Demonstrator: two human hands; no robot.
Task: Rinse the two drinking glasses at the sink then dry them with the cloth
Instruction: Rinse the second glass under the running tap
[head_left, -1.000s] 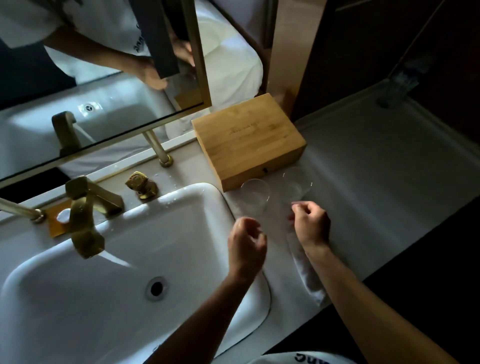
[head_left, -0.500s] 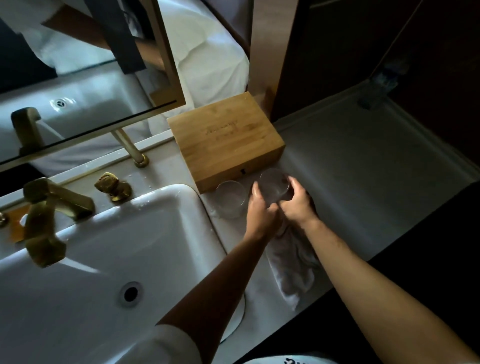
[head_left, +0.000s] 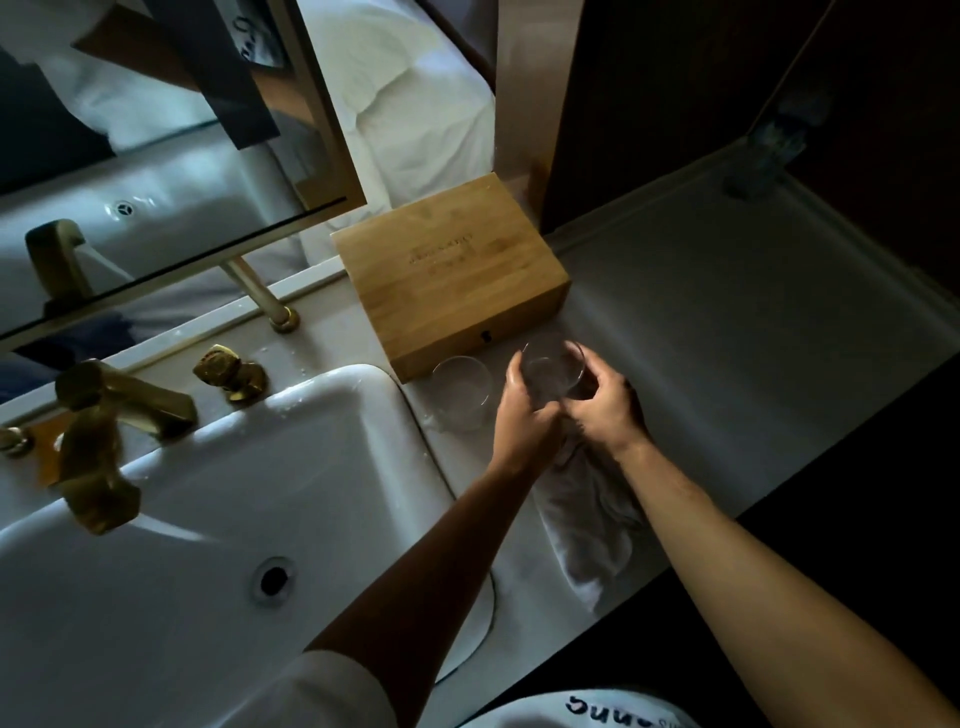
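Both hands hold one clear drinking glass (head_left: 551, 371) just in front of the wooden box. My left hand (head_left: 522, 415) grips its left side and my right hand (head_left: 605, 405) grips its right side. A white cloth (head_left: 587, 525) hangs from under my hands down onto the counter; which hand holds it is hidden. The second clear glass (head_left: 461, 392) stands upright on the counter just left of my hands, beside the white sink (head_left: 218, 519).
A bamboo box (head_left: 447, 275) sits on the white counter (head_left: 727, 338) behind the glasses. A brass faucet (head_left: 98, 447) and handle (head_left: 228, 371) stand at the sink's back rim. A mirror (head_left: 156, 156) on a brass post rises behind. The counter's front edge runs under my right forearm.
A second ago my hands were apart, the right one pinching the cloth. They came together on the right-hand glass and now hold it slightly higher, the cloth hanging beneath.
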